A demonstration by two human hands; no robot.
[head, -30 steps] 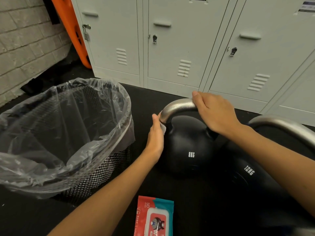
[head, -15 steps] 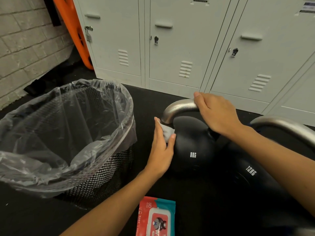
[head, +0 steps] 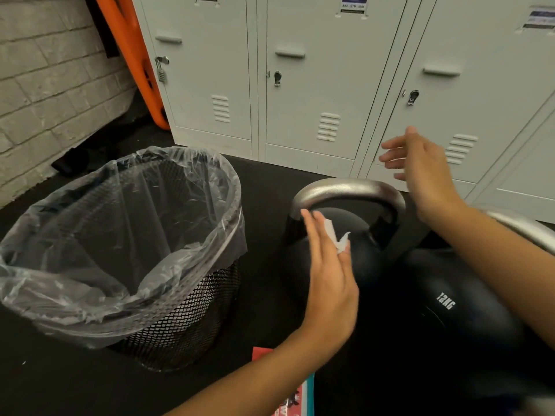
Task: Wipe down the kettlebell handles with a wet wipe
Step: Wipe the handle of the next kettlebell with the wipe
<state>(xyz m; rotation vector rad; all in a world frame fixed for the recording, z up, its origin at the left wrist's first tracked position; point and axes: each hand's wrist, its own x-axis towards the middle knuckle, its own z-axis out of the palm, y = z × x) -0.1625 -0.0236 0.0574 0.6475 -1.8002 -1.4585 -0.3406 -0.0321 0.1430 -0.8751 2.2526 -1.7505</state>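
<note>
A row of pale grey sheet-metal lockers (head: pixel 315 85) with louvred vents fills the view from 11 to 2 o'clock, above a matte black rubber floor (head: pixel 60 379). At 9 o'clock stands a round black wire-mesh bin (head: pixel 180 322), lined with a crinkled clear plastic bag (head: pixel 99 244). At 4 o'clock sits a big round black kettlebell (head: pixel 459 319) with "12KG" in white; only a strip of its brushed steel handle shows. Just left of it, near centre, is a smaller black kettlebell (head: pixel 369 259) with a smooth arched steel handle (head: pixel 348 190). The right hand (head: pixel 426 172) hovers above that handle at 1 o'clock, fingers spread, holding nothing. The left hand (head: pixel 330 277) is raised flat beside the handle's left leg, pinching a crumpled white wet wipe (head: pixel 335 235) between its fingers. A glossy red-and-teal wipe packet (head: pixel 295 397) peeks in at 6 o'clock.
</note>
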